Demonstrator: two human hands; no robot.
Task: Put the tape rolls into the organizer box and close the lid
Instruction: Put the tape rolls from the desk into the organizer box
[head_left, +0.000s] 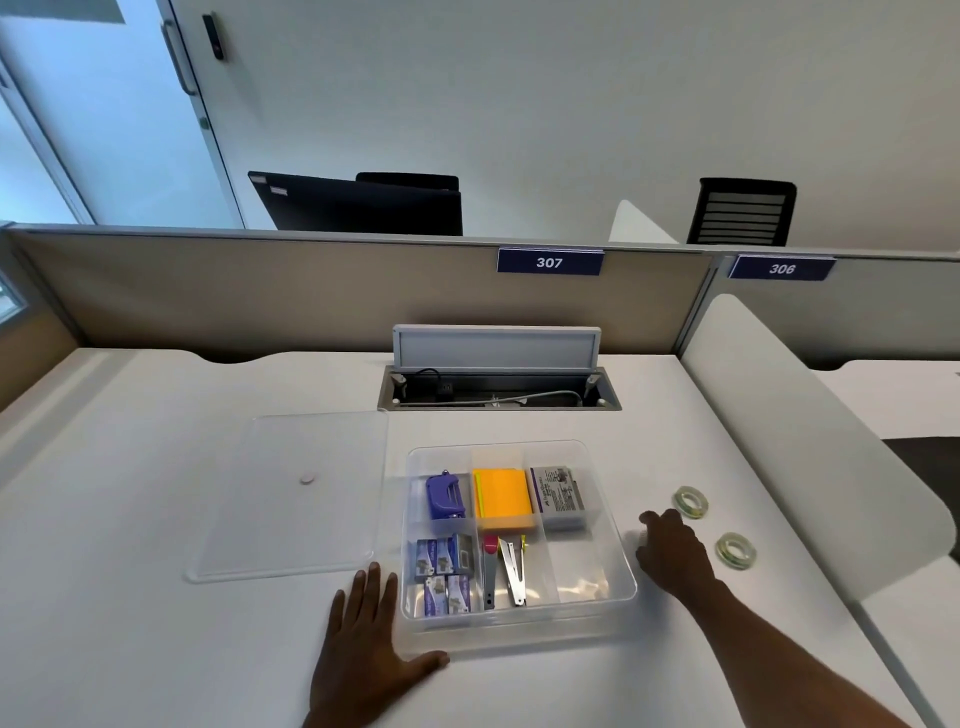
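The white tabletop (156, 597) carries everything here. The clear lid (291, 493) lies flat on it, off the box, just beyond the left hand's fingers (371, 587). The organizer box (621, 545) sits open between the two hands, most compartments filled; the near-right one, closest to the right hand, looks empty.

The left hand (363, 639) rests flat beside the box, fingers spread wide and holding nothing, seemingly steadying it. The right hand (670, 551) lies just off the box's right wall, fingers loosely curled, nothing in them.

Both tape rolls are outside the box: the far tape roll (691, 502) just past the right fingertips, the near tape roll (735, 551) beside the knuckles.

This reads as the first pickup; next the right fingers must open around a roll.
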